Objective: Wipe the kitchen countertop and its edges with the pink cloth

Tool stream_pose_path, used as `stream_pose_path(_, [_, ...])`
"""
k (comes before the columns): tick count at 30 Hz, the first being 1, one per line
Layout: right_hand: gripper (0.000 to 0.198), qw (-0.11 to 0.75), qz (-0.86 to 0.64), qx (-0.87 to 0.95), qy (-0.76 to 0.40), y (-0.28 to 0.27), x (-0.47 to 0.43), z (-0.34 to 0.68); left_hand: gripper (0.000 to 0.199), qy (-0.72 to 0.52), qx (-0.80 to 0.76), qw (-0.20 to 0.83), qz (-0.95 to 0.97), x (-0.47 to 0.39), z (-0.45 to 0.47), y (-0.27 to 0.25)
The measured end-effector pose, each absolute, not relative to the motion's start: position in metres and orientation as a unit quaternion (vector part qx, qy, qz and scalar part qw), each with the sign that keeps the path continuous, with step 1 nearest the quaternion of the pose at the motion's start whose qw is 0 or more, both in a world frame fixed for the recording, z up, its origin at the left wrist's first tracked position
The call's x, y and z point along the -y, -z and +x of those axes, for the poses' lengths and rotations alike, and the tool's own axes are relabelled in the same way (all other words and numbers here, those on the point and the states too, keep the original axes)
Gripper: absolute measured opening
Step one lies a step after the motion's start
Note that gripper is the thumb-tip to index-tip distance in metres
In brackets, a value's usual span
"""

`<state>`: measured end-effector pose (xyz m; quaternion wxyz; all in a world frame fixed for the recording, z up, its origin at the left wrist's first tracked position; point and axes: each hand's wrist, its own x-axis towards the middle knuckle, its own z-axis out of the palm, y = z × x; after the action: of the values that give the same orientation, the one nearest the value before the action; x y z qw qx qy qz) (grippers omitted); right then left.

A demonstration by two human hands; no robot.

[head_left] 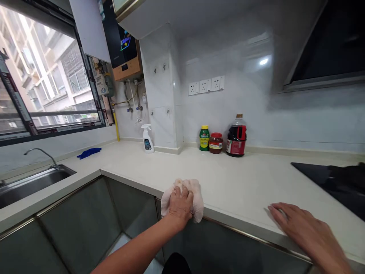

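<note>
My left hand (181, 203) is closed on a pale pink cloth (197, 196), which lies over the front edge of the white countertop (239, 182). Part of the cloth hangs down past that edge. Over to the right, my right hand (302, 224) is open above or on the counter near its front edge, fingers stretched out and holding nothing. Whether its fingertips touch the surface I cannot tell.
Against the back wall stand a green bottle with a yellow cap (204, 139), a red-lidded jar (216, 144) and a large dark bottle (236, 139). A white spray bottle (147, 140), blue cloth-like item (89, 153) and sink (37, 182) are leftward; a black cooktop (327, 180) is right.
</note>
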<state>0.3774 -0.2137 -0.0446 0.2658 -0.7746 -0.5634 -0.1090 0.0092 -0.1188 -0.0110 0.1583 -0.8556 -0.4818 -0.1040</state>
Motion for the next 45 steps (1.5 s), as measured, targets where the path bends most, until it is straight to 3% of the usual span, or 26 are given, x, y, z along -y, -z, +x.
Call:
stream_pose_path(10, [0.056,0.212,-0.786,0.567,0.126,0.035,0.215,0.369,0.075,0.144,0.297,0.121,-0.936,0.162,0.132,0.017])
stream_pose_path(19, [0.051,0.227,-0.788,0.565,0.095,0.029,0.218,0.367,0.1,0.205,0.223,0.11,-0.947,0.152,0.117,0.026])
stream_pose_path(26, [0.043,0.216,-0.79,0.565,0.102,0.023,0.219,0.361,0.106,0.211,0.29,0.134,-0.924,0.11,0.043,0.032])
stream_pose_path(35, [0.037,0.228,-0.784,0.566,0.113,0.024,0.219,0.36,0.082,0.223,0.516,0.279,-0.779,0.066,-0.096,0.027])
stream_pose_path(45, [0.039,0.224,-0.785,0.566,0.112,0.02,0.221,0.357,0.069,0.195,0.508,0.258,-0.798,0.095,-0.046,0.011])
